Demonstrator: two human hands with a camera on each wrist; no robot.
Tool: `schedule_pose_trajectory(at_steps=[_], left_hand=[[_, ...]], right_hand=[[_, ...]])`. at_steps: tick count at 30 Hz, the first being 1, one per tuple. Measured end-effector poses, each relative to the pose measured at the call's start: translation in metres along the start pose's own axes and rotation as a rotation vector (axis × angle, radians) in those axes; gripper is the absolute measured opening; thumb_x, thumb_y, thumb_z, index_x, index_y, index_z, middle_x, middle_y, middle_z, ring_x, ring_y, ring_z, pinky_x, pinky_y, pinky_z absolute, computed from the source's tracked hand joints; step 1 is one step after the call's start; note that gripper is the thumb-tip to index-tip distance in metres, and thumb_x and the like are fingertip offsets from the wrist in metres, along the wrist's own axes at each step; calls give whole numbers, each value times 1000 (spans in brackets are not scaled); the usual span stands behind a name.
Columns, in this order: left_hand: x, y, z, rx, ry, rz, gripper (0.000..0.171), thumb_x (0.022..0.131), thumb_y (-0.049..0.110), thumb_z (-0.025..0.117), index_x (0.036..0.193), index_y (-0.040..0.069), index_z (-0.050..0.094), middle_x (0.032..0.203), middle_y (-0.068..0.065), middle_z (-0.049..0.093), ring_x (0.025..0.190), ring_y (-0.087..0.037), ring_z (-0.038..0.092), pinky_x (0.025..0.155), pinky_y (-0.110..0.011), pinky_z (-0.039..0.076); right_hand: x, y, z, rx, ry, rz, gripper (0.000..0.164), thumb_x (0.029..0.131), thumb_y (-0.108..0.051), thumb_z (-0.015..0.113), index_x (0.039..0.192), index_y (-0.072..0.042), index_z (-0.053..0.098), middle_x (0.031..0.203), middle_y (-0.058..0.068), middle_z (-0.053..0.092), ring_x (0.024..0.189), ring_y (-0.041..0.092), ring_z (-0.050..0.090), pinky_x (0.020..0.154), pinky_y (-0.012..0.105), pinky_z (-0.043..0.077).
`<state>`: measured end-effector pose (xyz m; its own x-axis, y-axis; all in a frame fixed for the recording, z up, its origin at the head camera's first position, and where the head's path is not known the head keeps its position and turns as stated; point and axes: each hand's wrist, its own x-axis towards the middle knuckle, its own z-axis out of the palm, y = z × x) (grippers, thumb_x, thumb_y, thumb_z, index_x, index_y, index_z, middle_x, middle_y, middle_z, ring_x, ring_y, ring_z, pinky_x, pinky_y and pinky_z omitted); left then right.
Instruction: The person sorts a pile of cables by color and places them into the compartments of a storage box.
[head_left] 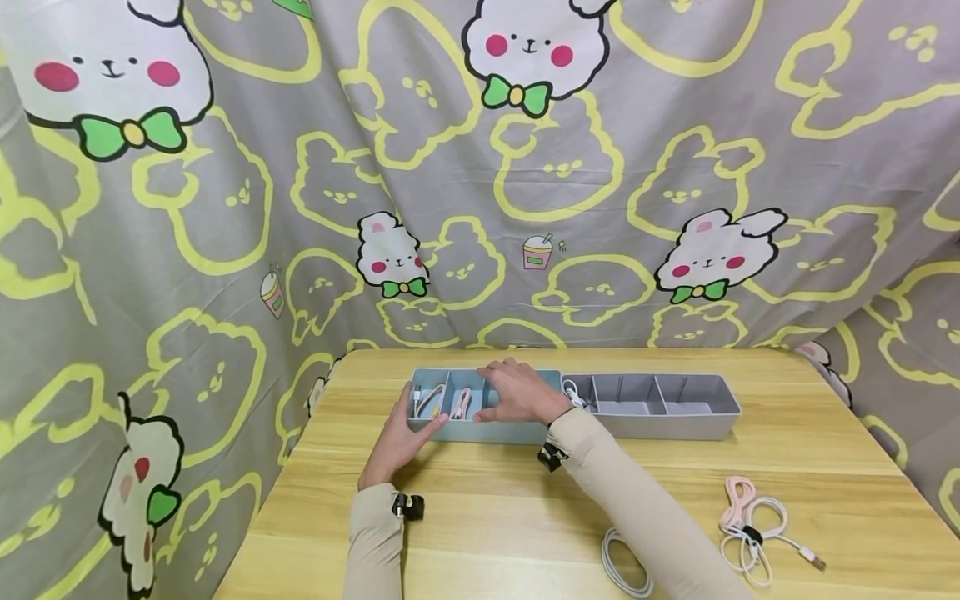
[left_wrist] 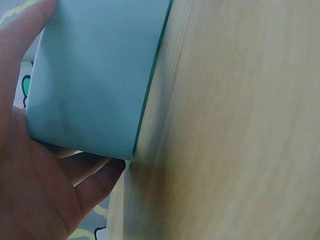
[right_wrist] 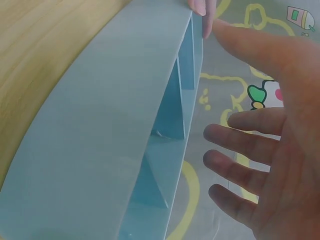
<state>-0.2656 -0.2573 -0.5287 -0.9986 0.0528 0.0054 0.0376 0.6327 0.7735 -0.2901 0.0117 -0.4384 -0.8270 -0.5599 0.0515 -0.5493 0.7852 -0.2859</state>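
Observation:
A light blue divided storage box point(head_left: 480, 432) lies lengthwise near the table's back edge. Its left compartment holds a white cable point(head_left: 430, 402), and a pink cable point(head_left: 462, 404) is in the one beside it. My left hand point(head_left: 396, 437) grips the box's left end, thumb at the front and fingers round the end wall point(left_wrist: 85, 145). Over the box's right part is my right hand point(head_left: 517, 392), fingers spread, covering some of the third compartment. In the right wrist view, that hand's fingers point(right_wrist: 240, 167) stand apart from the box, holding nothing.
Against the blue box's right end sits a grey divided box point(head_left: 667, 427) with a white cable point(head_left: 573, 393) in its left compartment. At the table's front right lie a coiled white cable point(head_left: 606, 562), a pink cable point(head_left: 738, 500) and a strapped white cable point(head_left: 776, 533). A patterned curtain point(head_left: 465, 192) hangs behind.

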Motion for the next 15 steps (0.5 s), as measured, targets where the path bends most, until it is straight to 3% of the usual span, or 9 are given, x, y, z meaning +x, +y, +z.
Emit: schedule_pose_trajectory(at_steps=[15], left_hand=[[-2,0,0,24,-2,-9,116,86,72,69,169,22,4,174,-16,14,158,-45,21,124,-71,22]], right_hand=[[-24,20,-6,71,67,-1,80,89,-51,78,151,-5,53,150,17,58,137,41,54,112,60,47]])
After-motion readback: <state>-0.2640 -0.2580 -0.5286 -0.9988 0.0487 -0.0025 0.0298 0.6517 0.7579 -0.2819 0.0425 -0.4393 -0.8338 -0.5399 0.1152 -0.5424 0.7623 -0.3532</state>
